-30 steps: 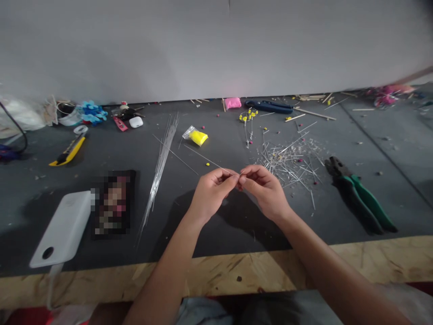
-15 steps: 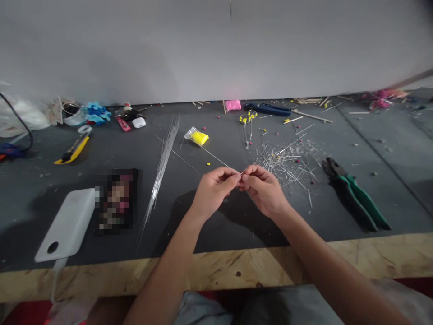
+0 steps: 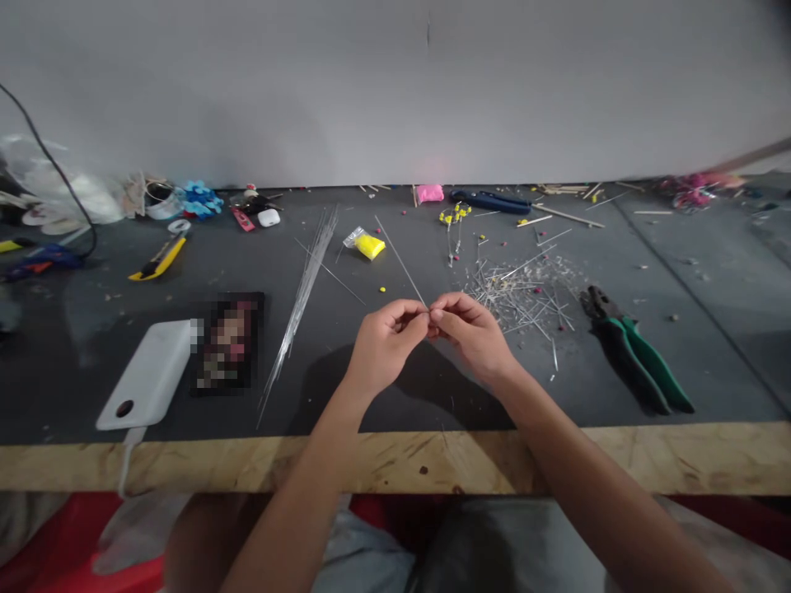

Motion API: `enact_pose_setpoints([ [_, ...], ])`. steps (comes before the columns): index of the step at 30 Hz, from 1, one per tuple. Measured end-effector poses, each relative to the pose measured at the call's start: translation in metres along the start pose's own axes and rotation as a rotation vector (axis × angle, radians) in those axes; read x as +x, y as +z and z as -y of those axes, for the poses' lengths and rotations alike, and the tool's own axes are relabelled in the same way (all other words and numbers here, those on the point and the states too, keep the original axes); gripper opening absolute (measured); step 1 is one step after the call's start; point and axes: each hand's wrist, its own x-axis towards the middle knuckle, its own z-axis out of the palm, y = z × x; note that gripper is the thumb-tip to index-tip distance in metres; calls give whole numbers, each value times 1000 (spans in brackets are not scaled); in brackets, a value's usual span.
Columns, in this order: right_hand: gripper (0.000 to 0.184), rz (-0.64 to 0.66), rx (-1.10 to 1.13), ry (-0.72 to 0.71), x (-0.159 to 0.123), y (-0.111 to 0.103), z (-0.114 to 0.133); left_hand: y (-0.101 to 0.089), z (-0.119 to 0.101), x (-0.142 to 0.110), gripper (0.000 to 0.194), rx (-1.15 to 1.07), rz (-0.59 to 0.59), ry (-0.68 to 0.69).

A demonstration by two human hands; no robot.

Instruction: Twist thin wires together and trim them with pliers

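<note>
Holding wire beside yellow-filled packet

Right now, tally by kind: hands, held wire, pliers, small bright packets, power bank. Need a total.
Hands: 2 (left hand, right hand)
Held wire: 1 visible
Pliers: 1
Packets: 2 (yellow packet, pink packet)
Power bank: 1
Total: 7

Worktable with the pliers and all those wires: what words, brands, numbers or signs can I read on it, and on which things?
No text can be read anywhere in this view.
White power bank: no legible mark; its dark oval spot shows no readable digits.
Flat dark item beside it: pixelated, unreadable.
Yellow utility knife, green-handled pliers and yellow packet: any print is too small or blurred.
</note>
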Motion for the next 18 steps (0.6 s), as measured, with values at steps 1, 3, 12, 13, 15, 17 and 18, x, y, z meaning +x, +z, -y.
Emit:
enact_pose_setpoints([
  [1,12,31,-11,5,-1,1,2,0,-1,-4,9,-1,-19,-9],
  [3,14,106,-47,15,-3,2,7,0,-1,-11,8,-16,-62,-32],
  [12,16,306,-157,41,-10,6,16,-4,-8,-41,9,69,-98,-85],
  [13,15,317,-162,42,-10,6,16,-5,-9,-43,10,83,-103,-86],
  [15,15,340,-169,48,-9,4,15,-4,-9,-45,10,99,-114,-93],
  [17,15,360,-180,60,-7,0,15,-2,-8,-44,10,93,-112,-113],
  [18,15,367,-188,67,-6,-3,16,0,-7,-43,10,74,-107,-126],
])
